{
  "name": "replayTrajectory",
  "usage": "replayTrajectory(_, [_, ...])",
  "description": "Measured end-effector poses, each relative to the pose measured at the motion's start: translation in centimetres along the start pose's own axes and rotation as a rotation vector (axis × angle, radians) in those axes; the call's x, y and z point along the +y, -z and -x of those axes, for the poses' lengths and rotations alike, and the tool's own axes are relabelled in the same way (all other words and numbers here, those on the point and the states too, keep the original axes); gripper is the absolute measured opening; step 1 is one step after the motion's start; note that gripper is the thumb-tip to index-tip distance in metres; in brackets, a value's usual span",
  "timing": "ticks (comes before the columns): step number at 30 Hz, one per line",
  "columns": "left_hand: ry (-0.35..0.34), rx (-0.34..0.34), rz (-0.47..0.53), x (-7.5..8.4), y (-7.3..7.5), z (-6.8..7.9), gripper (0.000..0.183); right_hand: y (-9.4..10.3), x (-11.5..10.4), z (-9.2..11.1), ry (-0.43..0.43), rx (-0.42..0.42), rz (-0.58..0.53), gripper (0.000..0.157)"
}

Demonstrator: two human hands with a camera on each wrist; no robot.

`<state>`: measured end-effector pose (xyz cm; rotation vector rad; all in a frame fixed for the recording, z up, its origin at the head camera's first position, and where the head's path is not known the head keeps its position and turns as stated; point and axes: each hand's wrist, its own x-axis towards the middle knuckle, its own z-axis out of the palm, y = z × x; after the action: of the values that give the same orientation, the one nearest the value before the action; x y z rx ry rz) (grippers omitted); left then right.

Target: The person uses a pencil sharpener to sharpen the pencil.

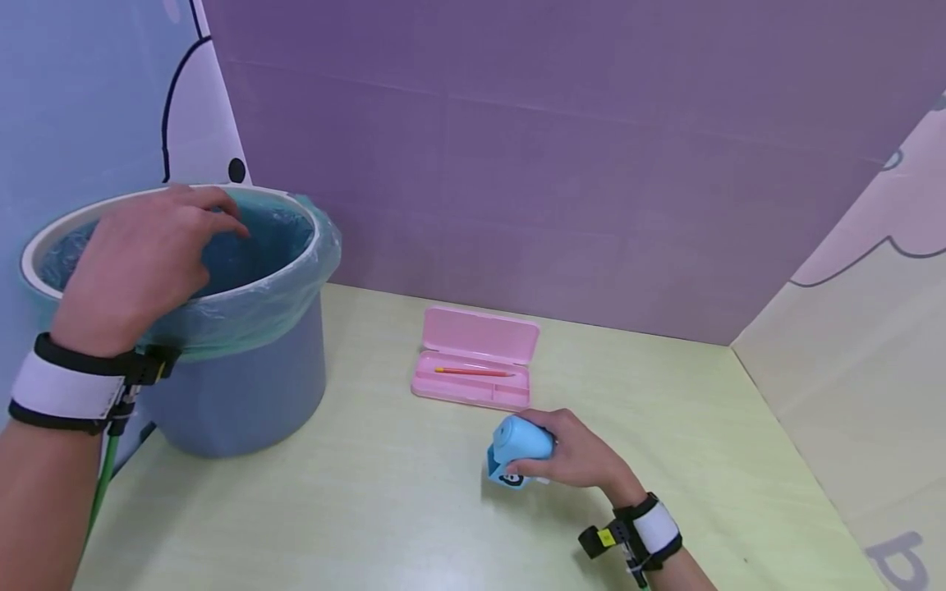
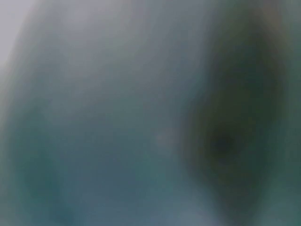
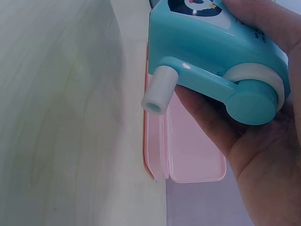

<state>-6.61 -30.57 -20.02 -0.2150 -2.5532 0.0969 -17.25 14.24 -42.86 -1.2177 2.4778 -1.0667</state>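
Note:
My right hand (image 1: 572, 451) grips a light-blue crank pencil sharpener (image 1: 521, 442), thumb on one side and fingers round the other. In the right wrist view the sharpener's crank arm (image 3: 202, 80) ends in a white handle (image 3: 160, 89). It is tilted low over the table; whether it touches is unclear. At the left, my left hand (image 1: 144, 258) reaches over the rim of a blue bin (image 1: 244, 394), fingers loosely bent. Nothing shows in it, though some fingertips are hidden. The left wrist view is a blur.
A pink pencil case (image 1: 480, 335) lies with its lid up behind the sharpener, a red pencil (image 1: 473, 372) in its tray. A translucent bag (image 1: 288, 304) lines the bin and hangs over its rim. A purple wall (image 1: 554, 164) bounds the pale table (image 1: 384, 492).

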Motion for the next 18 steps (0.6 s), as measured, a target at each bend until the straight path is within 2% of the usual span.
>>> replayTrajectory(4, [-0.024, -0.010, -0.016, -0.17, -0.06, -0.20, 0.040, -0.29, 0.17, -0.04, 0.009, -0.004, -0.016, 0.061])
replayTrajectory(9, [-0.018, -0.047, -0.030, -0.31, -0.16, -0.26, 0.039, -0.56, 0.31, 0.07, -0.003, -0.011, -0.019, 0.062])
replayTrajectory(14, [0.062, -0.064, 0.024, -0.41, -0.15, -0.17, 0.043, -0.45, 0.39, 0.03, -0.011, -0.007, 0.001, 0.063])
replayTrajectory(18, [0.188, -0.031, 0.165, -0.61, -0.32, -0.06, 0.046, -0.32, 0.39, 0.02, -0.022, 0.000, 0.004, 0.063])
